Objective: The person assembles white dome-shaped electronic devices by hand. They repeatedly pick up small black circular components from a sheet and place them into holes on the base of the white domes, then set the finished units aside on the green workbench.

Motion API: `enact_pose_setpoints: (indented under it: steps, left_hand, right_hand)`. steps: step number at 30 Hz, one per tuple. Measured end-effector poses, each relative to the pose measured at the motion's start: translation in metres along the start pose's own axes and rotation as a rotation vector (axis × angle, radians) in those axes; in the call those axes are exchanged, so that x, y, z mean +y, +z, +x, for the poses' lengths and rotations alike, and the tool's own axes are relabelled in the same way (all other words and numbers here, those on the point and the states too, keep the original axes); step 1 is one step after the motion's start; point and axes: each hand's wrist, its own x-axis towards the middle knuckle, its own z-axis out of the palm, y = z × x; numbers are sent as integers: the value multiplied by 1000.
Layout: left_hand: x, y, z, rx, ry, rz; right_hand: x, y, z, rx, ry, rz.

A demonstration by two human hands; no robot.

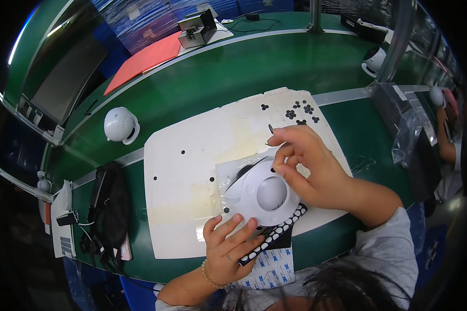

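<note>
A white round camera body (248,185) with a ring-shaped base lies on a clear plastic bag. My left hand (229,248) has its fingers stretched out against the ring's near edge. Under that hand's right side runs a black strip with white oval spots (275,231), beside a sheet of printed backing paper (273,269). Over the ring's far right edge, my right hand (308,163) pinches its thumb and a finger at a small black pad (273,170), which meets the ring. Another dark pad (270,128) appears at the tip of the raised index finger.
Beneath the work lies a pale board (176,207), with loose black pads and black clusters (308,109) on it. A second white camera (121,125) stands left, a third (373,61) far right. A black bag (111,207) and dark box (399,114) flank the board.
</note>
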Motion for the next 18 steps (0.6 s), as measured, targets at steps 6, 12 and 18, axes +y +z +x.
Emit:
enact_pose_setpoints:
  steps: [6,12,18]
  left_hand:
    - [0,-2,-1,-4,-5,1]
    - [-1,-1,1,-17,15,13]
    - [-2,-1,2,-11,19,6]
  right_hand:
    - [-9,-5,-1,11,-401,-600]
    - [-6,15,4,51,-268,-191]
    - [2,25,4,-52,-117,25]
